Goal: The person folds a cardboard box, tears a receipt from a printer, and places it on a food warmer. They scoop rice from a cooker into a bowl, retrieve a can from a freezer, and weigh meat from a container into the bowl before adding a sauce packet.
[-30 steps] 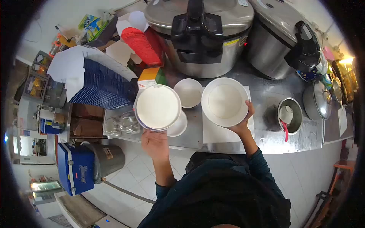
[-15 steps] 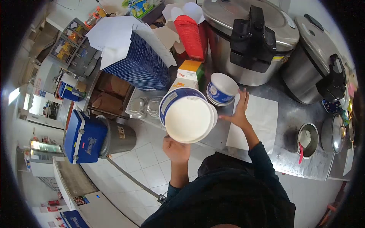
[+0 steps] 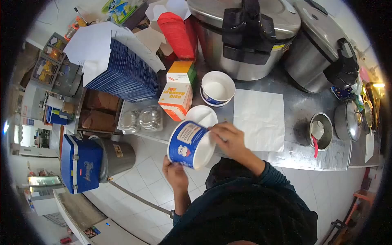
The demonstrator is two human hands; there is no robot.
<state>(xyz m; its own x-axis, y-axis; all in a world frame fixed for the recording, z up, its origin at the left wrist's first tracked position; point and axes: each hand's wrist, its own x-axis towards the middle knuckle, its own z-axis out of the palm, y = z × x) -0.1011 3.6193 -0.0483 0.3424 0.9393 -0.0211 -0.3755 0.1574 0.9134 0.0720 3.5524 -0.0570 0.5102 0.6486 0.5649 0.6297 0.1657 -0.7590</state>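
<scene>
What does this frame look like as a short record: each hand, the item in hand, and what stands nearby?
Left hand: holds the tub from its near side
Right hand: fingers at the tub's rim, grip unclear
Tub: blue, tilted, held up off the counter
Beyond the tub: white bowls, orange box
Right of the bowls: white sheet, then metal pot with red-handled scoop
Back: two cookers
</scene>
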